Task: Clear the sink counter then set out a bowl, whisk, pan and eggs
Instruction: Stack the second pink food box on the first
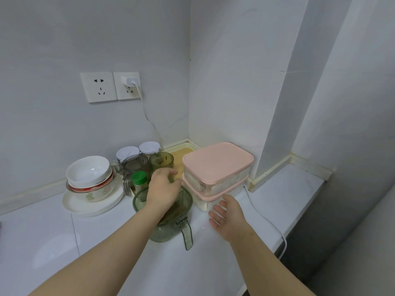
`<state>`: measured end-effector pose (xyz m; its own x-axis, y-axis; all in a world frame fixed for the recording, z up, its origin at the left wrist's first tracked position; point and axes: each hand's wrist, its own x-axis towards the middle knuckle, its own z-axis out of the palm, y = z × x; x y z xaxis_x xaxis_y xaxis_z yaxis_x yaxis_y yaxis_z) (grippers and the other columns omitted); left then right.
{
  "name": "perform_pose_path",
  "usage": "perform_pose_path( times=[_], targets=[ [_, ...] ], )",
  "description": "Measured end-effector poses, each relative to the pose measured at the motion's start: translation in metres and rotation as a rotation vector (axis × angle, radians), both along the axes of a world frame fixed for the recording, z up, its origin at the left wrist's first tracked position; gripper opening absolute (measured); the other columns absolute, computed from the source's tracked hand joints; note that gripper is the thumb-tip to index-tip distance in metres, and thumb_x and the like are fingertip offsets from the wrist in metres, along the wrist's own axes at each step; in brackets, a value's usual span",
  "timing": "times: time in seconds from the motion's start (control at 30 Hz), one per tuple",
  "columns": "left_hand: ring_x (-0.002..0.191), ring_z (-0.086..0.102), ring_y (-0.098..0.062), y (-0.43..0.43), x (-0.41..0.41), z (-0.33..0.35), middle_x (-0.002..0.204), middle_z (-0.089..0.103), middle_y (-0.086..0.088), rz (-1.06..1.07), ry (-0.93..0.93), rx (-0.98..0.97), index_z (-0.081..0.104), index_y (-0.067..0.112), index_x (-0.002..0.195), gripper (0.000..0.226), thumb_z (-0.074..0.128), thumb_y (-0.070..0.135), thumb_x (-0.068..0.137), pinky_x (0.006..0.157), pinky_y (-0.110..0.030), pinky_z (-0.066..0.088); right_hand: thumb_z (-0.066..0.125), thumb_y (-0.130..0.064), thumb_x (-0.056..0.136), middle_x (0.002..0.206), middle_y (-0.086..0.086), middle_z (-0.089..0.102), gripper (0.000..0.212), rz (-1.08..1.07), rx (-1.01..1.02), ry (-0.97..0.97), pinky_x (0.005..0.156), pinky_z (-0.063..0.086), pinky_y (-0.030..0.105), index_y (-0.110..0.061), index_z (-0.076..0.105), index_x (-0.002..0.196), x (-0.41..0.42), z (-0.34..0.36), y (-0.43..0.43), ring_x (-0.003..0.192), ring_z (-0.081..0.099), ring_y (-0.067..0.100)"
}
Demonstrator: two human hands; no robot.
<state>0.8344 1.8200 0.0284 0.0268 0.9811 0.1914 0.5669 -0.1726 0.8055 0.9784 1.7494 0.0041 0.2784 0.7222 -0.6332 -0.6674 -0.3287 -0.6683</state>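
Observation:
My left hand (163,189) reaches over a green see-through pitcher (171,229) and curls its fingers round a green ribbed tumbler (161,160) behind it. My right hand (226,214) hovers open, palm turned left, just in front of two stacked clear boxes with pink lids (215,165). A white bowl (88,170) is stacked on patterned bowls on a white plate (72,205) at the left. No whisk, pan or eggs show in view.
White counter (106,242) in a tiled corner. Two white-lidded jars (149,147), a grey tumbler (133,163), a green-capped spice bottle (139,180) and a wooden board (181,153) crowd the back. A white cable (265,218) runs along the counter's right edge from a wall plug (130,81).

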Motion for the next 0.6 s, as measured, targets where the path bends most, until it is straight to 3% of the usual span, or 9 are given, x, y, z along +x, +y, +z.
perform_pose_path(
  times=[0.1, 0.17, 0.23, 0.33, 0.47, 0.6],
  targets=[
    [0.127, 0.040, -0.026, -0.006, -0.017, -0.003, 0.137, 0.045, -0.008, 0.119, 0.084, -0.002, 0.061, 0.017, 0.116, 0.032, 0.058, 0.020, 0.085, 0.107, -0.038, 0.033, 0.049, -0.033, 0.095, 0.127, 0.011, 0.051, 0.046, 0.023, 0.016, -0.004, 0.093, 0.039, 0.035, -0.008, 0.044, 0.134, -0.013, 0.006, -0.007, 0.108, 0.050, 0.027],
    [0.133, 0.032, -0.030, -0.014, -0.030, -0.005, 0.145, 0.034, -0.008, 0.260, 0.055, -0.114, 0.053, 0.021, 0.125, 0.041, 0.056, 0.023, 0.085, 0.109, -0.043, 0.031, 0.049, -0.033, 0.095, 0.132, 0.011, 0.051, 0.040, 0.031, 0.013, -0.020, 0.091, 0.039, 0.035, -0.009, 0.048, 0.126, -0.022, 0.009, -0.014, 0.105, 0.050, 0.026],
    [0.132, 0.031, -0.036, -0.025, -0.036, -0.006, 0.146, 0.027, -0.014, 0.353, -0.113, -0.286, 0.040, 0.017, 0.136, 0.049, 0.052, 0.024, 0.088, 0.108, -0.045, 0.031, 0.049, -0.032, 0.095, 0.133, 0.011, 0.051, 0.032, 0.023, 0.010, -0.041, 0.091, 0.040, 0.035, -0.010, 0.048, 0.118, -0.028, 0.010, -0.020, 0.104, 0.051, 0.026],
    [0.130, 0.035, -0.040, -0.039, -0.034, -0.008, 0.147, 0.028, -0.019, 0.373, -0.522, -0.554, 0.019, 0.012, 0.145, 0.061, 0.046, 0.033, 0.095, 0.106, -0.048, 0.033, 0.049, -0.032, 0.095, 0.131, 0.010, 0.052, 0.030, -0.001, -0.004, -0.079, 0.091, 0.040, 0.035, -0.011, 0.048, 0.116, -0.036, 0.010, -0.026, 0.104, 0.051, 0.026],
    [0.127, 0.039, -0.038, -0.045, -0.043, 0.001, 0.142, 0.039, -0.011, 0.306, -0.905, -0.783, 0.031, 0.017, 0.141, 0.050, 0.043, 0.035, 0.096, 0.090, -0.055, 0.043, 0.049, -0.030, 0.095, 0.119, 0.009, 0.053, 0.025, -0.021, -0.014, -0.081, 0.089, 0.041, 0.035, -0.011, 0.048, 0.111, -0.053, 0.013, -0.035, 0.103, 0.052, 0.026],
    [0.131, 0.036, -0.037, -0.049, -0.049, 0.004, 0.146, 0.035, -0.011, 0.162, -1.018, -0.853, 0.035, 0.018, 0.140, 0.044, 0.040, 0.034, 0.099, 0.103, -0.057, 0.036, 0.050, -0.029, 0.094, 0.114, 0.008, 0.053, 0.024, -0.051, -0.022, -0.096, 0.091, 0.042, 0.035, -0.011, 0.050, 0.110, -0.060, 0.014, -0.041, 0.102, 0.052, 0.026]
  ],
)
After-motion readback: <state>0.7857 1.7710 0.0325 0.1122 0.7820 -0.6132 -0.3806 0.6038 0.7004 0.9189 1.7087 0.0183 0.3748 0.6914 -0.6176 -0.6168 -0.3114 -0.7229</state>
